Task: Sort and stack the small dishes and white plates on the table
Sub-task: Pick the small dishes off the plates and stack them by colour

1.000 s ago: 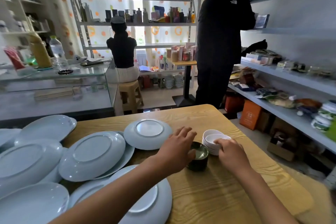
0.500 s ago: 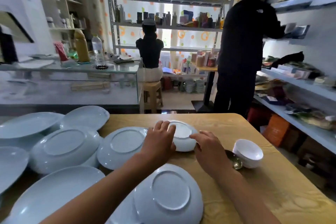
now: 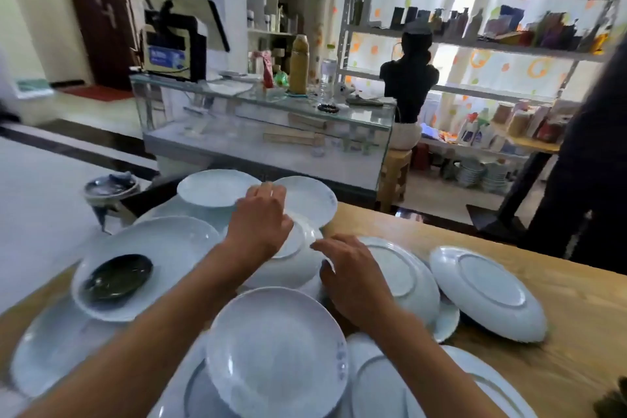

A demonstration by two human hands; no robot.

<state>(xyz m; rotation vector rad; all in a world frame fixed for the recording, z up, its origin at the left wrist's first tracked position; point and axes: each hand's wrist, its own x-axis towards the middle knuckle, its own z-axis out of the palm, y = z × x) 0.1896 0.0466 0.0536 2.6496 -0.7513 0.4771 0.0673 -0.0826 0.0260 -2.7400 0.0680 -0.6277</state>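
Several white plates cover the wooden table (image 3: pixel 576 309). In the middle lies an upturned white plate (image 3: pixel 298 261). My left hand (image 3: pixel 261 220) lies flat over its base with the fingers reaching its far rim. My right hand (image 3: pixel 353 275) has thumb and fingers curled at its right rim. A small dark dish (image 3: pixel 117 276) sits in an upright white plate (image 3: pixel 169 241) at the left. Two more upturned plates (image 3: pixel 407 278) (image 3: pixel 488 292) overlap to the right. An upright plate (image 3: pixel 276 353) rests on others in front. Two upright plates (image 3: pixel 217 187) (image 3: pixel 310 197) lie at the far edge.
Beyond the table stands a glass counter (image 3: pixel 264 112) with bottles on it. A person sits on a stool (image 3: pixel 393 173) with their back to me, and another person (image 3: pixel 590 159) stands at the right. A low stand with a dish (image 3: pixel 110 187) is left of the table.
The view has swung left, so the stack of small white bowls is out of sight. Both hands have moved from a small upturned plate to this one further left.
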